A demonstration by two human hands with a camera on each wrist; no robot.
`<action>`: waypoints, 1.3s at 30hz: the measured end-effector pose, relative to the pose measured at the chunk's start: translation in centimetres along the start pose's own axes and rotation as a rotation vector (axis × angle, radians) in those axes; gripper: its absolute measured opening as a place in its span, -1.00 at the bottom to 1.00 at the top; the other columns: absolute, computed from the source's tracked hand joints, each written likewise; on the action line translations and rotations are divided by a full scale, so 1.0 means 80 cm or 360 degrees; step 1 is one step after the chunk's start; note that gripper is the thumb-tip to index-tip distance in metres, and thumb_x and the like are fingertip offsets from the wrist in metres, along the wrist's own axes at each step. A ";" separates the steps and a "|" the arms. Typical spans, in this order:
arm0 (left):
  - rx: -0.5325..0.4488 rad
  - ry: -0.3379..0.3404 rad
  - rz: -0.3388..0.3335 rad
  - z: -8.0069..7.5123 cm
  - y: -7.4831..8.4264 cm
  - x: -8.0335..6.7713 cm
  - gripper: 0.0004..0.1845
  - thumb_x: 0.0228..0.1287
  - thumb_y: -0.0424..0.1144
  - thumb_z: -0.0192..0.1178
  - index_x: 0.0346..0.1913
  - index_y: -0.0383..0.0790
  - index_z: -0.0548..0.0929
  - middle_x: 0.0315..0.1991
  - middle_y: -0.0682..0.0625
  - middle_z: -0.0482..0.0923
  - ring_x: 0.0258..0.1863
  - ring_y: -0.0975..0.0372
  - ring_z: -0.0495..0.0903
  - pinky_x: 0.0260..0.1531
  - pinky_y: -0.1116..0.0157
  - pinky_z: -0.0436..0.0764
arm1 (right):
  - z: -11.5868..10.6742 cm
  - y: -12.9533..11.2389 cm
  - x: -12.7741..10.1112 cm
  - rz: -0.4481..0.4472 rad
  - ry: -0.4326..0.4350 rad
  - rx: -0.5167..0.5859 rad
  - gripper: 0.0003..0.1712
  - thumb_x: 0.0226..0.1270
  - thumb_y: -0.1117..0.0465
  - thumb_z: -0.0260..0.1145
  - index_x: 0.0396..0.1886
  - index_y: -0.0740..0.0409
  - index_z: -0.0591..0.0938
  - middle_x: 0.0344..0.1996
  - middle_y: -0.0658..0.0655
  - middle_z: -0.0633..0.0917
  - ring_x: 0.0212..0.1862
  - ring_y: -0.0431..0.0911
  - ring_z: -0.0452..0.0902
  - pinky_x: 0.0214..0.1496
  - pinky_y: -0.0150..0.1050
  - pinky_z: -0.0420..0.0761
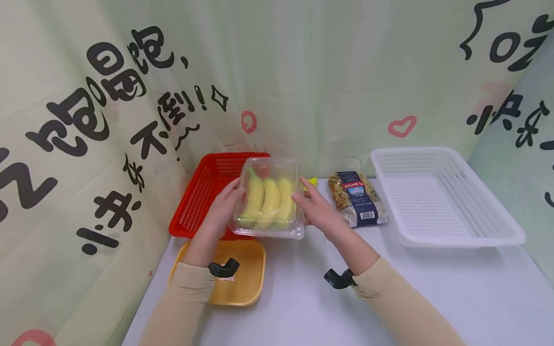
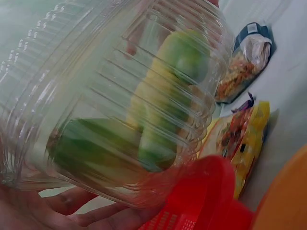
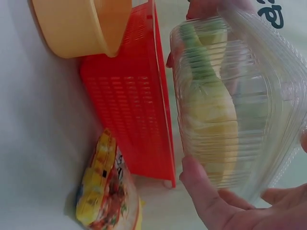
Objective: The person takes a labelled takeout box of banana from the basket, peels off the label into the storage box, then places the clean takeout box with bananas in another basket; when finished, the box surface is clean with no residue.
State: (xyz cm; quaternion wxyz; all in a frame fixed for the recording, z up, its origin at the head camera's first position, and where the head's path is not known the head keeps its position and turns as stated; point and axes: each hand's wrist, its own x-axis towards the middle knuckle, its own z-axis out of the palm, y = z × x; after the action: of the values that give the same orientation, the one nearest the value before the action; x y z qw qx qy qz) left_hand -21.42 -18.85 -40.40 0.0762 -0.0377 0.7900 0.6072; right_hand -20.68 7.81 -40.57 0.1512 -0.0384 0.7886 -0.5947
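Note:
A clear plastic clamshell box (image 1: pixel 267 226) with several bananas (image 1: pixel 271 196) inside is held up in front of the red basket, its lid closed. My left hand (image 1: pixel 223 207) grips its left side, fingers spread under the wall in the left wrist view. On the opposite side my right hand (image 1: pixel 319 207) grips the box, thumb on top and fingers beneath. Bananas with green ends (image 2: pixel 163 96) show through the ribbed plastic in the left wrist view. In the right wrist view, fingertips (image 3: pixel 194 172) press against the box near a yellow banana (image 3: pixel 211 129).
The red basket (image 1: pixel 190 211) stands at the back left, a tan tray (image 1: pixel 242 288) before it. A yellow food packet (image 3: pixel 103 187) lies right of the basket, mostly hidden in the head view. Farther right are an AGNESI pasta bag (image 1: pixel 357 199) and a white basket (image 1: pixel 459 238).

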 end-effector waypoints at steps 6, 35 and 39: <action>-0.0008 0.0129 -0.0038 -0.020 -0.004 0.008 -0.41 0.36 0.27 0.04 0.43 0.39 0.30 0.37 0.11 0.38 0.23 0.06 0.42 0.18 0.01 0.57 | 0.017 -0.013 0.017 -0.0010 -0.0006 0.0007 -0.20 0.43 -0.30 0.08 0.57 -0.39 0.03 0.44 0.18 0.32 0.32 0.17 0.45 0.08 -0.03 0.69; 0.0046 0.0100 -0.0180 -0.139 -0.023 0.040 -0.27 0.29 0.35 0.06 0.47 0.18 0.32 0.26 0.00 0.34 0.17 0.13 0.34 0.08 0.23 0.47 | 0.108 -0.053 0.074 0.0119 -0.0250 0.0405 -0.18 0.36 0.03 0.31 0.54 -0.20 0.18 0.36 0.14 0.42 0.26 0.04 0.52 0.16 -0.12 0.65; 0.0047 0.0070 -0.0216 -0.147 -0.021 0.036 -0.31 0.35 0.27 0.07 0.46 0.09 0.35 0.09 0.04 0.40 0.06 0.17 0.39 -0.05 0.35 0.53 | 0.115 -0.054 0.080 0.0201 -0.0335 0.0622 -0.25 0.42 0.06 0.23 0.54 -0.11 0.19 0.28 0.17 0.50 0.18 0.06 0.57 0.23 -0.09 0.61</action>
State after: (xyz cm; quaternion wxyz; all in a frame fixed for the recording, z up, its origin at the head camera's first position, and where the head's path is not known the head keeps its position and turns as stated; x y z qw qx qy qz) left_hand -24.85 -30.57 -39.54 0.1002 -0.1034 0.7960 0.5879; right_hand -24.70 -3.49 -39.98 0.2740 -0.0206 0.6392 -0.7183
